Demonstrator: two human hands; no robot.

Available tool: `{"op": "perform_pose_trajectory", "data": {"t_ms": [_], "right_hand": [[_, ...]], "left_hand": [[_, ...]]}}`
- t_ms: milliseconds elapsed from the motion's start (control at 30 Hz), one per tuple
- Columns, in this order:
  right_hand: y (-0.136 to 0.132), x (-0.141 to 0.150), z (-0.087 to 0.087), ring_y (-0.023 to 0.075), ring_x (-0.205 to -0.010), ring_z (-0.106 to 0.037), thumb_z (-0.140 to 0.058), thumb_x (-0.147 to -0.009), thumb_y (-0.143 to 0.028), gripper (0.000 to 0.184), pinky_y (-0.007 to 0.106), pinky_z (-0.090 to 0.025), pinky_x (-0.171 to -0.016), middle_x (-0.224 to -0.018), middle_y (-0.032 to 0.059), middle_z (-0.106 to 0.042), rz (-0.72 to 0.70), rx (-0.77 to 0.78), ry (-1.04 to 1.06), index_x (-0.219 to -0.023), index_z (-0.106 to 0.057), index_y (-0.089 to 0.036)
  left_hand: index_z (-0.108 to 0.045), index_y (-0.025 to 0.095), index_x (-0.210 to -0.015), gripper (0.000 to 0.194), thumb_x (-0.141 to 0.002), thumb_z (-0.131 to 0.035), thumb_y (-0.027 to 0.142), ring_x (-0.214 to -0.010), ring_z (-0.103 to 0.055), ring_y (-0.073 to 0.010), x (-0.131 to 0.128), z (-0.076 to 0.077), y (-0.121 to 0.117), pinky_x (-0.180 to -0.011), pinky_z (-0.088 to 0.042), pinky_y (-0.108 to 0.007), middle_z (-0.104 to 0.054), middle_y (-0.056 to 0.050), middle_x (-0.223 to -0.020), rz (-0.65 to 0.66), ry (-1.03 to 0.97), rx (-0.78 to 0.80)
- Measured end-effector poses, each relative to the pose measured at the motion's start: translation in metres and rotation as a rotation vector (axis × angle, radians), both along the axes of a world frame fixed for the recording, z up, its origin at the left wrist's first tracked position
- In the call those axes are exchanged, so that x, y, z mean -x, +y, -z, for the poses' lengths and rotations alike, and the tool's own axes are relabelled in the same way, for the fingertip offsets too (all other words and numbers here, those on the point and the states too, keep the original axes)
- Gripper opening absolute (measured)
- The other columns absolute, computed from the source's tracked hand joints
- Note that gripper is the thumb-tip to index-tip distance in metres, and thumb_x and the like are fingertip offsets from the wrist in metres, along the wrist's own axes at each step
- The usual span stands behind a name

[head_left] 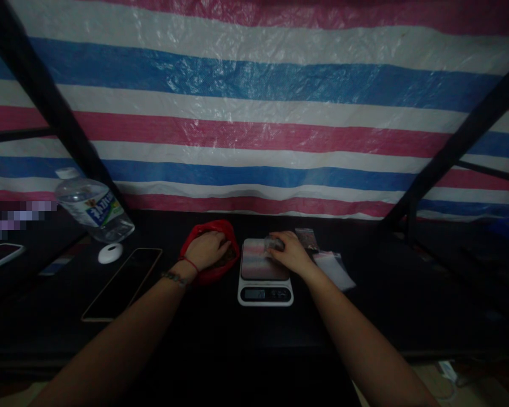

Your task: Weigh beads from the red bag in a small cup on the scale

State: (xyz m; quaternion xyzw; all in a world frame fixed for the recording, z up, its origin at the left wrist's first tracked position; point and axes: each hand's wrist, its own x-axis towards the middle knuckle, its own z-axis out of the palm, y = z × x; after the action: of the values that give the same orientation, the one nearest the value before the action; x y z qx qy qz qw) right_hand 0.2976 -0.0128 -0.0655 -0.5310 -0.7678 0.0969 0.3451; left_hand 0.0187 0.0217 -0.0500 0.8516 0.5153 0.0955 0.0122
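Observation:
My left hand (pixel 206 249) reaches into a red bag (pixel 212 275) with brownish loose contents (pixel 227 259). Its fingertips are down among the contents, so their grip is hidden. Over the right side of a white kitchen scale (pixel 265 271), my right hand (pixel 290 250) is closed, pinching a small clear plastic bag (pixel 272 245). What is inside that bag is too dim to tell. The scale's display is lit, but I cannot read its figures. Just right of my right hand lie a small filled plastic bag (pixel 306 239) and some flat clear bags (pixel 334 270).
On the left of the black table (pixel 390 305) are a phone (pixel 123 282), a white rounded object (pixel 110 252) and a tilted plastic bottle (pixel 95 206). Another phone (pixel 0 255) lies at far left. Black slanted posts and a striped sheet (pixel 254 133) bound the back.

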Motion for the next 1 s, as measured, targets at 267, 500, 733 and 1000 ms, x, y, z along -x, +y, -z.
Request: {"op": "perform_pose_trajectory", "data": {"t_ms": [267,500,733,1000], "right_hand": [[-0.003,0.002,-0.003,0.0241,-0.106,-0.056,-0.068,-0.071,-0.023,0.044,0.041,-0.042,-0.095,-0.111,0.0092,-0.065,-0.014,0.009,0.003,-0.115,-0.063,-0.018],[-0.004,0.003,-0.004,0.0250,-0.106,-0.056,-0.069,-0.069,-0.023,0.045,0.044,-0.042,-0.095,-0.111,0.0086,-0.065,-0.023,0.009,0.004,-0.114,-0.063,-0.021],[-0.003,0.002,-0.003,0.0250,-0.107,-0.055,-0.070,-0.069,-0.024,0.046,0.044,-0.042,-0.096,-0.112,0.0097,-0.065,-0.032,0.007,0.006,-0.114,-0.063,-0.020],[-0.003,0.002,-0.002,0.0246,-0.106,-0.056,-0.070,-0.070,-0.025,0.045,0.042,-0.042,-0.095,-0.110,0.0083,-0.066,-0.030,0.008,0.023,-0.114,-0.063,-0.020]], "left_hand": [[-0.064,0.018,-0.095,0.047,-0.082,-0.046,0.059,-0.096,-0.059,-0.0270,0.001,-0.002,-0.006,-0.087,-0.041,-0.038,-0.064,-0.013,-0.103,0.077,0.039,-0.020],[-0.065,0.018,-0.089,0.042,-0.088,-0.040,0.051,-0.092,-0.062,-0.0255,-0.003,-0.001,-0.005,-0.083,-0.043,-0.037,-0.067,-0.012,-0.099,0.062,0.056,-0.002],[-0.064,0.017,-0.088,0.045,-0.092,-0.031,0.048,-0.085,-0.063,-0.0229,-0.003,-0.005,-0.005,-0.076,-0.044,-0.034,-0.068,-0.011,-0.097,0.016,0.049,-0.026],[-0.065,0.017,-0.090,0.041,-0.089,-0.039,0.049,-0.087,-0.061,-0.0221,0.005,-0.012,0.001,-0.080,-0.044,-0.032,-0.067,-0.010,-0.098,0.079,0.001,0.030]]}}
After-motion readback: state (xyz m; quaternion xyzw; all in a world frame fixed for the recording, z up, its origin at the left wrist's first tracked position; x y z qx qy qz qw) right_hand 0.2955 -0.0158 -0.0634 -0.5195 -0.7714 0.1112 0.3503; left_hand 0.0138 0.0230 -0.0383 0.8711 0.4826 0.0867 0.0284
